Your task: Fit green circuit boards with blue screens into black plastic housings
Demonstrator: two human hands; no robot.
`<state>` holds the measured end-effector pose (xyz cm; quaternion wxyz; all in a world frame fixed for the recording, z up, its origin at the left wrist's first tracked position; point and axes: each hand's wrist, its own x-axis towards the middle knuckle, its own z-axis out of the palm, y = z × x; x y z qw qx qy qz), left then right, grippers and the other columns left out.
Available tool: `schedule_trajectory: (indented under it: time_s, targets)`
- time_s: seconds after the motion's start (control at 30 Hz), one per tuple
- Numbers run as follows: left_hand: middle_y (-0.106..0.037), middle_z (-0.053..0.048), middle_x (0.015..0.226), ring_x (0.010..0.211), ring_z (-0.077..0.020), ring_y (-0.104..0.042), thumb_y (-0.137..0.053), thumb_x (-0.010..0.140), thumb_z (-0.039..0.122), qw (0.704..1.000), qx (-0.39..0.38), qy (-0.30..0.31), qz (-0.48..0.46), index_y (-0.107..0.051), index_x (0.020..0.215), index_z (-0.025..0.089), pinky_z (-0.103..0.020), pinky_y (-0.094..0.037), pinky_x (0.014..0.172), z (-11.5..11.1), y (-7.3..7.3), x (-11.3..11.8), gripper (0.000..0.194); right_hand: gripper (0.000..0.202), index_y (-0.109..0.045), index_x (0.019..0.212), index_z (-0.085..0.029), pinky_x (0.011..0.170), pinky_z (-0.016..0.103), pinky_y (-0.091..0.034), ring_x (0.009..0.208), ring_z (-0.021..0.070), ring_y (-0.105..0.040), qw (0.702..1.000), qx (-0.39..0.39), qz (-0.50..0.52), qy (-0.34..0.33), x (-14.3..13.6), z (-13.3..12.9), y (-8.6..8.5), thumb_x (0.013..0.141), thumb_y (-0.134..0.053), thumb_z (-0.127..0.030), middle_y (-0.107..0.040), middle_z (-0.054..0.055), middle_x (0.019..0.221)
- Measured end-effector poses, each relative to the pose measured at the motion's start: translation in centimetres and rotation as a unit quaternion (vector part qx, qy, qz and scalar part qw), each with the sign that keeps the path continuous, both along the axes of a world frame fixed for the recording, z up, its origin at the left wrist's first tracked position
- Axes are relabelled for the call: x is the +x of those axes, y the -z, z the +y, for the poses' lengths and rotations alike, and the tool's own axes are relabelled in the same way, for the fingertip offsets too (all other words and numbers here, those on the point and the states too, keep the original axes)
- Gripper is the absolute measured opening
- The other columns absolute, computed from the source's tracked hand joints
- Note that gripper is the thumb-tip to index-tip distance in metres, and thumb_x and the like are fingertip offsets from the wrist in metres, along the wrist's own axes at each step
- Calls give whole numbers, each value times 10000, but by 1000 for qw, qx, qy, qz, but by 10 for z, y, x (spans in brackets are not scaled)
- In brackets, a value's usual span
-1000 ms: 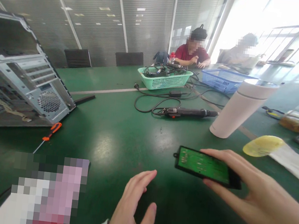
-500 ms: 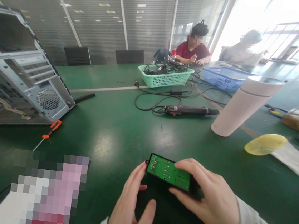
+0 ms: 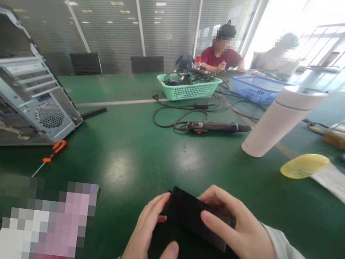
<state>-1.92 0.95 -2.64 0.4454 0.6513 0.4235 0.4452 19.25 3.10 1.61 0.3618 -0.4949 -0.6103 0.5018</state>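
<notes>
A black plastic case (image 3: 192, 217) is gripped by my right hand (image 3: 237, 230), thumb on the side facing me and fingers behind its upper edge. The green circuit board in it is hidden at this angle. My left hand (image 3: 151, 235) has its thumb and fingers apart, with the fingertips at the case's left end; whether they press on it I cannot tell. Beyond my hands lies a black electric screwdriver (image 3: 214, 127) with a cable. An orange-handled screwdriver (image 3: 53, 153) rests at the left.
An opened computer tower (image 3: 36, 93) stands on the left. Farther back are a green basket of cables (image 3: 189, 92) and a blue basket (image 3: 254, 89). A white tumbler (image 3: 282, 121) and a yellow object (image 3: 305, 166) stand at the right. Two people sit across the table.
My right hand has tilted the case, so its plain black side faces me and the green board no longer shows. My left hand has barely moved.
</notes>
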Motion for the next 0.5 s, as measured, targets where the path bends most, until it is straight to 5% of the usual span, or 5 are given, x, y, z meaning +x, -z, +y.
schedule_trajectory:
  time_s: [0.1,0.17,0.33,0.4,0.5]
  targets:
    - [-462,18,1459,1329,-263,-403,-529,944,384,1000,2,7,-17,-457,1398,424,-331,-421,1004,1,-7,1,462,559,-494,866,-156,533,177,-402,607,109,-519,979,-147,139,-16,1,3,10,808,-622,-698,-551,2,716]
    - [-490,2,1412,1293,-263,-428,-502,956,430,999,13,8,-31,-477,1391,409,-332,-422,993,2,-10,3,437,633,-498,854,-146,474,156,-413,538,109,-542,931,-284,217,-78,2,4,15,767,-599,-764,-545,8,674]
    - [-509,-39,1334,1228,-274,-462,-434,976,477,999,10,-5,-47,-494,1393,370,-347,-440,945,4,-10,6,435,816,-509,624,-91,471,86,-422,468,53,-549,810,-432,319,-237,2,4,15,1000,-11,-616,-466,37,616]
    - [-513,-36,1310,1202,-265,-476,-416,982,476,999,3,-1,-47,-497,1390,382,-342,-454,922,6,-8,5,427,850,-514,622,-91,469,84,-433,474,54,-555,800,-444,328,-238,1,4,13,1002,69,-579,-451,35,612]
    - [-509,-46,1324,1191,-273,-503,-424,974,471,999,-4,2,-39,-487,1402,375,-361,-481,909,9,-5,2,442,738,-549,736,-81,463,94,-453,540,87,-601,832,-415,312,-196,0,5,13,909,-349,-769,-512,40,674]
